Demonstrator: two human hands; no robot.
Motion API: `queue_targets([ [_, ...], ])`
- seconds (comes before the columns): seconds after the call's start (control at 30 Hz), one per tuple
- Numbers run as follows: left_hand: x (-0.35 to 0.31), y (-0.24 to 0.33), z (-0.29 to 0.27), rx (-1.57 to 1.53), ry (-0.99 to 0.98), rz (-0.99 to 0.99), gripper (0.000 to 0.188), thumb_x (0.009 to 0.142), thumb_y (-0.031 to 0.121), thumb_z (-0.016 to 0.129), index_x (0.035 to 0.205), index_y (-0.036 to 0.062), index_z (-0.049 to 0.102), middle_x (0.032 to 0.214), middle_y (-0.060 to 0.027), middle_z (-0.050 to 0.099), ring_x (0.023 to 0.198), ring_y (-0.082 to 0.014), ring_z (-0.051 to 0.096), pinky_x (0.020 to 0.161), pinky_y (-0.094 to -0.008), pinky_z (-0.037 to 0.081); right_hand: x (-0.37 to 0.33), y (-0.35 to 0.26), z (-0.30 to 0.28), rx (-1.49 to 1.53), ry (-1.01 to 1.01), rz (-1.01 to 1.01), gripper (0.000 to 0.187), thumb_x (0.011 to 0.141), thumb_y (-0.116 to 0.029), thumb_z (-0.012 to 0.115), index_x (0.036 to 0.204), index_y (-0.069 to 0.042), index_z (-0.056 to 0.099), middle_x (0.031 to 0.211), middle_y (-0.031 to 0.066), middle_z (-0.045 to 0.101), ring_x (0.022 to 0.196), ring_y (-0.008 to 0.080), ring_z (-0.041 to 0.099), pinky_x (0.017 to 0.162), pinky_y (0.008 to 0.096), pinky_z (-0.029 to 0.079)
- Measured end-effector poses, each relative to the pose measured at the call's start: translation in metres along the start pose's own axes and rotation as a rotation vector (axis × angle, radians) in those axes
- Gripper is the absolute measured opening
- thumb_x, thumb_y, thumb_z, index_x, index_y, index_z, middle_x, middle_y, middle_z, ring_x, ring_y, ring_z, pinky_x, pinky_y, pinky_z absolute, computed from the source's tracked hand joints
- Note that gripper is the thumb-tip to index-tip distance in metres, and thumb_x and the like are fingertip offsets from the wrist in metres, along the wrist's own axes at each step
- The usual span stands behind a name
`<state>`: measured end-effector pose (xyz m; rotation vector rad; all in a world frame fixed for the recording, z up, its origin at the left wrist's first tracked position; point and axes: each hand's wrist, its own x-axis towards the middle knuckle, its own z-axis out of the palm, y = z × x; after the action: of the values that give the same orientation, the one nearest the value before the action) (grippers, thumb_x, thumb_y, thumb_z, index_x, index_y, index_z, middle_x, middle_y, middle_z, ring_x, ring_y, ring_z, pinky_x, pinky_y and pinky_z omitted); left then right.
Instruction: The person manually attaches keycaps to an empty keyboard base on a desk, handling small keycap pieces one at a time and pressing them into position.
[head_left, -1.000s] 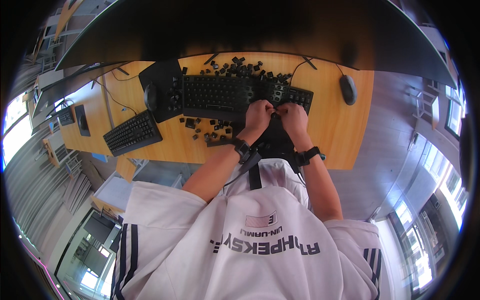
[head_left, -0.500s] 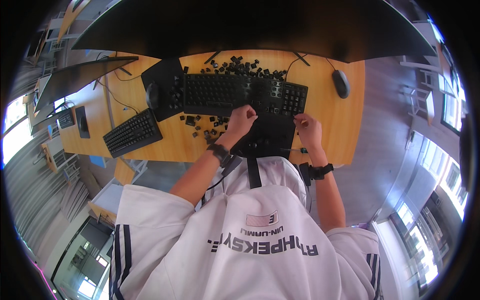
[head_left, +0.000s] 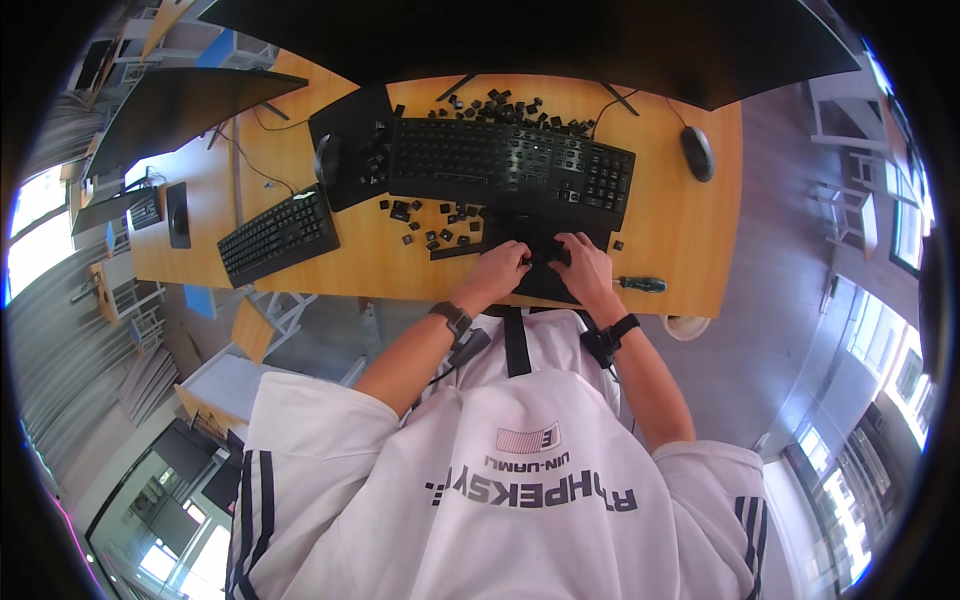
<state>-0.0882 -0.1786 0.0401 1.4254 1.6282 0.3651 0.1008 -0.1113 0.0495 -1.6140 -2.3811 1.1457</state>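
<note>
The loose keycaps [head_left: 400,211] lying off the near left part of the large black keyboard [head_left: 505,160] should feel very light to you, and hard rather than soft. Their smooth plastic may be a little slippery, so two opposite side walls would give a surer hold than the sloped top. Breakage seems unlikely; flicking one away seems likelier. More keycaps [head_left: 495,107] are heaped just beyond the keyboard's far edge, and one stray keycap [head_left: 618,245] sits off its near right corner. The keyboard itself looks stiff and much heavier — its two short ends would be the sensible places to grip.

Your left hand [head_left: 503,269] and right hand [head_left: 587,264] are both on the near side of the keyboard, low over the black mat [head_left: 545,286], a small gap between them. Each has its fingers curled and bent in toward the other hand. Something dark shows by the fingertips, but against the mat you can't tell whether either hand is pinching a piece or merely touching one. Your forearms slant in toward the keyboard from its near side, elbows wide — and the green-handled screwdriver [head_left: 642,285] lies beyond your right wrist, nearer you than the keyboard's right end.
</note>
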Motion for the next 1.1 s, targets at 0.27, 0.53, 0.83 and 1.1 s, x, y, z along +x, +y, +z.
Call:
queue_targets([
  [0.27,-0.009,-0.010,0.010,-0.002,0.070,-0.005,0.016,0.085,0.011,0.063,0.099,0.0042,0.060,0.097,-0.0136,0.063,0.092,-0.0355,0.061,0.079,-0.0446,0.050,0.002,0.008,0.014,-0.091,-0.027,-0.083,0.034,0.074,-0.018,0.077,0.106,-0.013,0.064,0.098,0.0091,0.061,0.082,0.0328,0.065,0.070,0.0427,0.052],
  [0.53,-0.012,-0.001,0.009,-0.031,0.085,-0.025,0.015,0.086,0.011,0.061,0.100,0.0049,0.060,0.099,-0.0136,0.064,0.094,-0.0351,0.062,0.078,-0.0443,0.050,-0.005,0.018,0.021,0.181,0.069,-0.029,0.024,0.076,-0.008,0.074,0.096,-0.009,0.060,0.097,0.0104,0.061,0.082,0.0339,0.064,0.070,0.0425,0.051],
  [0.83,-0.006,0.013,0.009,-0.039,0.046,-0.070,0.017,0.086,0.013,0.061,0.101,0.0054,0.060,0.099,-0.0121,0.064,0.094,-0.0338,0.062,0.078,-0.0432,0.051,-0.003,0.005,0.025,0.019,0.186,0.024,0.018,0.081,-0.014,0.070,0.096,-0.008,0.061,0.091,0.0087,0.060,0.080,0.0291,0.064,0.068,0.0385,0.051],
  [1.1,-0.003,0.016,0.006,-0.146,0.156,-0.058,0.021,0.083,0.009,0.067,0.103,0.0035,0.063,0.087,-0.0120,0.065,0.082,-0.0268,0.065,0.072,-0.0356,0.051,0.005,0.004,0.019,0.277,0.178,0.083,0.023,0.085,-0.018,0.069,0.104,-0.006,0.062,0.095,0.0098,0.065,0.078,0.0242,0.066,0.066,0.0372,0.053],
])
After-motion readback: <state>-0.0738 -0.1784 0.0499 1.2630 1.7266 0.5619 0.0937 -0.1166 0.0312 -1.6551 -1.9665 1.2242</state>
